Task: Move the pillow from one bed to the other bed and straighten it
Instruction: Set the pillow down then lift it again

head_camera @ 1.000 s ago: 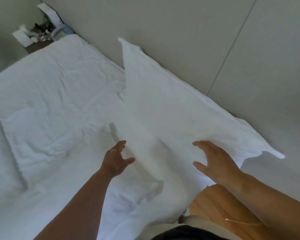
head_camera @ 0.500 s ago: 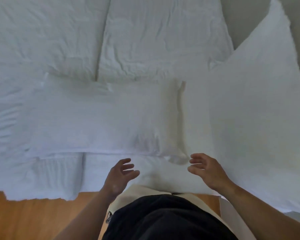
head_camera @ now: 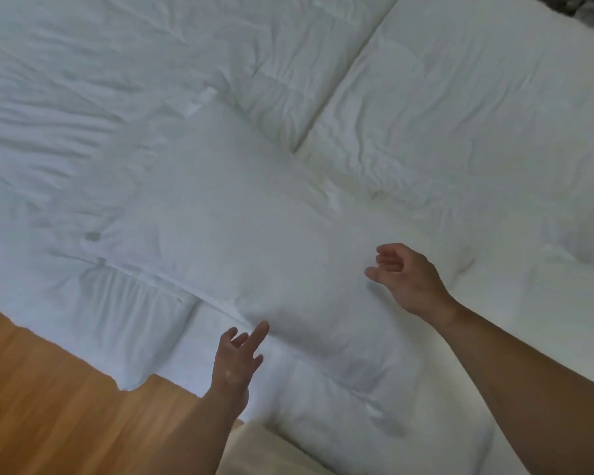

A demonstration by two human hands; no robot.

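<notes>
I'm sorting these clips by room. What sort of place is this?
Most likely a bedroom, perhaps a hotel room: two white beds pushed side by side, a pillow lying across them, and a wood floor beside.

Single head-worn view, looking steeply down and forward, close over white bed (head_camera: 460, 97) edge and wooden floor (head_camera: 48, 406)

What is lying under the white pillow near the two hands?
The pillow lies on wrinkled white bedding, which shows all around it. Near the left hand the bedding hangs over the wooden floor. What lies directly beneath the pillow is covered.
</notes>
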